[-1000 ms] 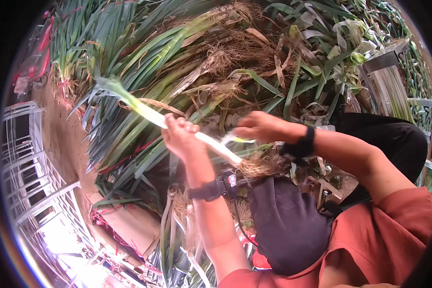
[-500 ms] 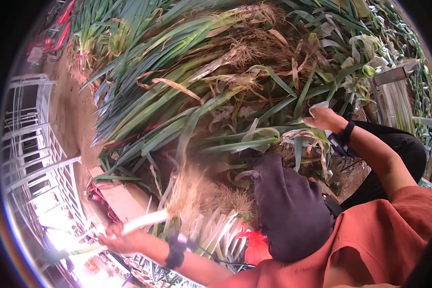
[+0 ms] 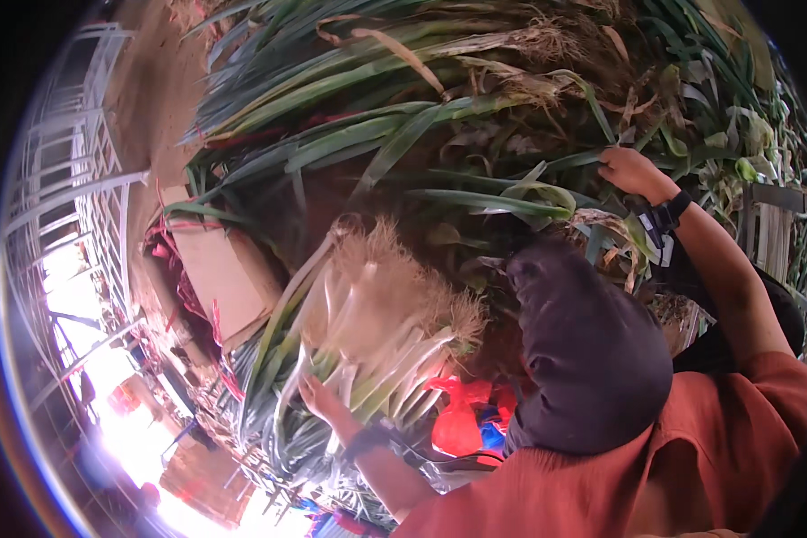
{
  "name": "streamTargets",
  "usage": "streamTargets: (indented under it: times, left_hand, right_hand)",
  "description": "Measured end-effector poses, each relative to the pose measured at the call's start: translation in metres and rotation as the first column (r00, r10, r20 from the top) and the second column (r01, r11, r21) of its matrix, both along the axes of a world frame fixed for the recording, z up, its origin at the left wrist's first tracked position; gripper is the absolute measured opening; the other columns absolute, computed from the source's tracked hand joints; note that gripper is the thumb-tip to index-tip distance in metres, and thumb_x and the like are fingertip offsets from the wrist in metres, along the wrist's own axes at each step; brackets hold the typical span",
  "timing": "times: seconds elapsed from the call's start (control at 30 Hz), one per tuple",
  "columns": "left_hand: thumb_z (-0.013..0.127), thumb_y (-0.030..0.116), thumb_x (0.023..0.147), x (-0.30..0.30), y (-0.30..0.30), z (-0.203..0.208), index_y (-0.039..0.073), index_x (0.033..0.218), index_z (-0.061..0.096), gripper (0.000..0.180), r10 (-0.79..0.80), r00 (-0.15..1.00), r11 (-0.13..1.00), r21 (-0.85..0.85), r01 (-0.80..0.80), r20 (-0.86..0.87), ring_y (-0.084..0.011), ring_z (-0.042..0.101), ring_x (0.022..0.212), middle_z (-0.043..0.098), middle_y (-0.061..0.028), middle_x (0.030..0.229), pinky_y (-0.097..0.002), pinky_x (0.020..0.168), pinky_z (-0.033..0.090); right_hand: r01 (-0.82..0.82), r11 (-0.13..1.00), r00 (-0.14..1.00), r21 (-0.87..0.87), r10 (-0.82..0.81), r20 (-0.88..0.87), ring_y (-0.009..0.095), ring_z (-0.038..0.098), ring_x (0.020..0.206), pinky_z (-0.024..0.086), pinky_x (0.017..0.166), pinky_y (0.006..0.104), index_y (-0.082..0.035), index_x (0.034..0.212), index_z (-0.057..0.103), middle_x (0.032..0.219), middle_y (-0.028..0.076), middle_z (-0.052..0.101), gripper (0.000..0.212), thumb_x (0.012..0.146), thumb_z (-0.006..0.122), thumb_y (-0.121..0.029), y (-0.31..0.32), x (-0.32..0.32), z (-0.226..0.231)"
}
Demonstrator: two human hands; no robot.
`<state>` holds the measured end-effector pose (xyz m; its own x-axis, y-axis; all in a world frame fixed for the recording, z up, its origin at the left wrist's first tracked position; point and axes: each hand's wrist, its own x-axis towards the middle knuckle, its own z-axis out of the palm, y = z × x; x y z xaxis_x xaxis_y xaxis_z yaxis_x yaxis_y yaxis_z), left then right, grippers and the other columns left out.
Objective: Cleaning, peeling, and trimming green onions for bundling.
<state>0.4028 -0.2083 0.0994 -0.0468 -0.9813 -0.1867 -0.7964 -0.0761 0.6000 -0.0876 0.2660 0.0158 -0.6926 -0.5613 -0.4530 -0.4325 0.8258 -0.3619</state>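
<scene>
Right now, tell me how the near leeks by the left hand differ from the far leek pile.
The near leeks show pale, bare stalks; the far leek pile shows mainly green leaves. The near leeks' roots point mainly up the picture, the far leek pile's rightward. Both have stringy roots.

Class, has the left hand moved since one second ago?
Yes, the left hand moved down the picture, from above the cardboard to below it.

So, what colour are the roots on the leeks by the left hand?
Light brown, almost straw-coloured; the roots show best in the head view.
</scene>
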Motion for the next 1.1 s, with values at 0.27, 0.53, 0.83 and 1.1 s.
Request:
streamTargets:
  times: [0.27,0.53,0.83,1.1]
  left_hand:
    - [0.033,0.029,0.095,-0.029,0.027,-0.016,0.0,0.096,0.062,0.041,-0.126,0.881,0.906,-0.308,0.289,0.456,-0.0347,0.055,0.096,0.06,-0.0193,0.099,-0.0431,0.083,0.041]
    - [0.043,0.023,0.092,-0.034,0.104,-0.038,-0.001,0.081,0.062,0.033,-0.352,0.828,0.743,-0.407,0.531,0.436,-0.0346,0.056,0.078,0.061,-0.0159,0.086,-0.0436,0.07,0.044]
    - [0.048,0.021,0.087,-0.111,0.14,-0.037,0.005,0.072,0.054,0.023,-0.538,0.7,0.711,-0.195,0.676,0.469,-0.0325,0.055,0.066,0.058,-0.0134,0.07,-0.0418,0.06,0.043]
    - [0.048,0.013,0.085,-0.119,0.143,-0.068,0.003,0.083,0.058,0.014,-0.613,0.66,0.558,-0.353,0.751,0.435,-0.0336,0.054,0.068,0.057,-0.0147,0.076,-0.041,0.06,0.045]
  right_hand:
    - [-0.01,1.0,0.995,0.01,0.009,0.095,0.037,0.058,0.078,0.045,0.064,0.0413,0.0,0.085,0.057,0.079,0.018,0.06,0.022,0.075,0.06,-0.02,0.016,0.03,-0.022]
    - [-0.051,0.999,0.979,0.011,0.047,0.2,0.035,0.059,0.078,0.046,0.064,0.0405,-0.001,0.087,0.059,0.078,0.017,0.061,0.02,0.075,0.059,-0.018,0.014,0.046,-0.029]
    - [-0.03,0.998,0.973,0.059,0.016,0.23,0.037,0.058,0.081,0.046,0.067,0.0424,-0.002,0.082,0.061,0.082,0.019,0.061,0.023,0.072,0.059,-0.023,0.007,0.056,-0.027]
    - [0.046,0.984,0.99,-0.171,-0.022,0.139,0.039,0.053,0.072,0.041,0.06,0.0422,-0.002,0.082,0.053,0.073,0.018,0.055,0.013,0.08,0.055,-0.015,-0.011,0.014,-0.015]
